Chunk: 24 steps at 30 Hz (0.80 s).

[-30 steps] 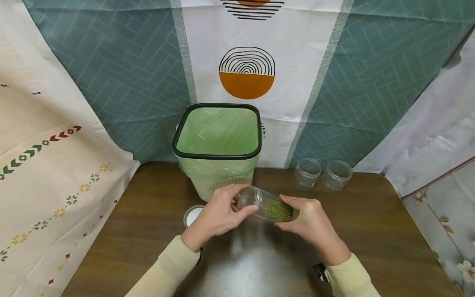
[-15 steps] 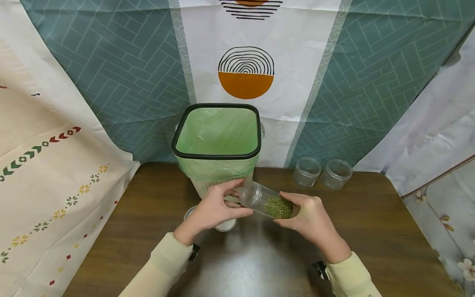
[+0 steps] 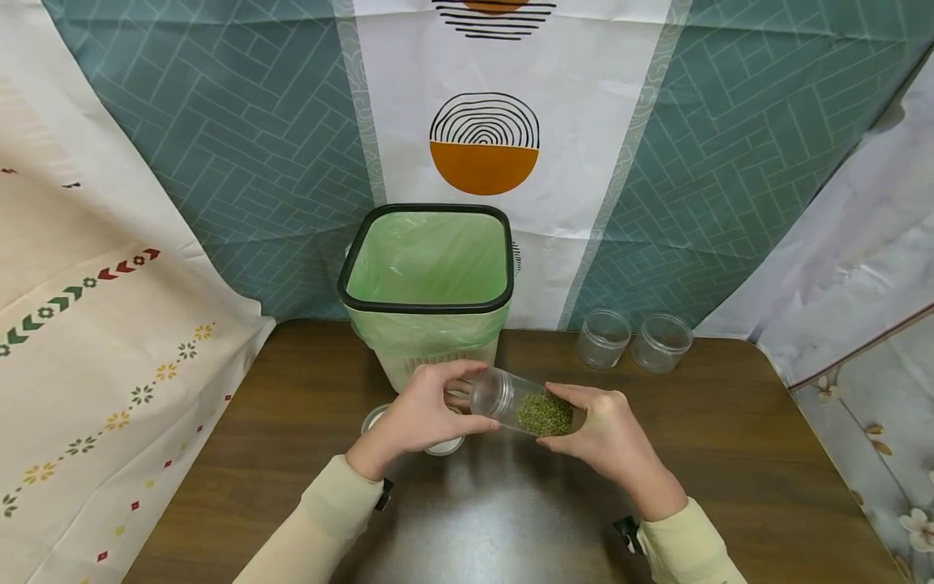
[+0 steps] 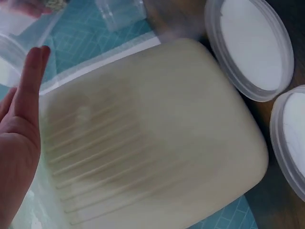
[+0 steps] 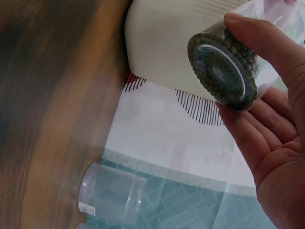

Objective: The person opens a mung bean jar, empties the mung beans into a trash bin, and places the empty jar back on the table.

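Observation:
Between the hands, a clear jar (image 3: 521, 405) of small green beans (image 3: 546, 414) is held tilted on its side, its threaded neck toward the left. My right hand (image 3: 609, 426) pinches the bean-filled end; in the right wrist view, thumb and fingers grip it near the round base (image 5: 221, 71). The left hand (image 3: 430, 410) spans the clear left end with thumb below and index finger above. In the left wrist view, its fingers (image 4: 32, 71) stand fairly straight beside the jar's ringed end (image 4: 12, 52).
A bin (image 3: 430, 332) with a green liner and black rim stands behind the hands. Two clear jars (image 3: 604, 341) (image 3: 662, 345) sit at the back right. Two round, clear-rimmed pieces with white inside (image 4: 252, 45) (image 4: 296, 129) lie by the bin, partly hidden by the left hand.
My left hand loosens and shifts left off the jar's end, uncovering a white round piece, then comes back in around it. The jar tips slightly and stays in my right hand.

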Available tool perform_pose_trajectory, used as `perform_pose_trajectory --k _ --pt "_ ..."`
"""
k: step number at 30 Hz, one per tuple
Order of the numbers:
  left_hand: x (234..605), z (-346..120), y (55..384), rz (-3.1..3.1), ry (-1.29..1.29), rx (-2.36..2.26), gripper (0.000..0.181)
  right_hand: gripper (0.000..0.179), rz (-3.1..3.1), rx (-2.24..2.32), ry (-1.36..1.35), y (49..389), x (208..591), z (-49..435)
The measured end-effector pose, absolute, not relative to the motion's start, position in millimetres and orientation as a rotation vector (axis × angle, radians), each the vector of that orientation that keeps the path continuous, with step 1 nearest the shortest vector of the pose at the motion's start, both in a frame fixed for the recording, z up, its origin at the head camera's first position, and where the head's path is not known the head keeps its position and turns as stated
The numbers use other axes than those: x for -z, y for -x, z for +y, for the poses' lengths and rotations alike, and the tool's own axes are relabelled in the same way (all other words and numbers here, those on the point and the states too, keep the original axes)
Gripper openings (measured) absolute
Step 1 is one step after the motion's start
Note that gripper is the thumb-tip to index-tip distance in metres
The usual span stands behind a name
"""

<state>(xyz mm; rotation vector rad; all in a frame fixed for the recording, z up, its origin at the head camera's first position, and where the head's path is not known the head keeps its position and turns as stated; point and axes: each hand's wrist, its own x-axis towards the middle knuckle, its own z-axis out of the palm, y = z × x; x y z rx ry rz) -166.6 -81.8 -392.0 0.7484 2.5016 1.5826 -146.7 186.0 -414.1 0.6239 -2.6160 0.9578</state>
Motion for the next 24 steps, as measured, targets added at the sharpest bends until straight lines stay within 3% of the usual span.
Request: perform_pose_trajectory --k 5,14,21,24 --pt "395 -79 165 2.617 -0.735 -1.554 0.065 0.068 -2.603 -0.917 -0.626 146 415 185" --pt "402 -71 164 2.732 -0.394 -1.542 0.060 0.067 -2.595 -0.768 -0.643 148 415 176" --pt "395 -77 165 2.387 -0.629 -1.701 0.083 0.078 -2.626 -0.894 -0.564 150 419 180" --pt "389 -78 167 2.307 -0.742 -1.712 0.082 0.077 -2.624 -0.915 -0.585 150 419 181"
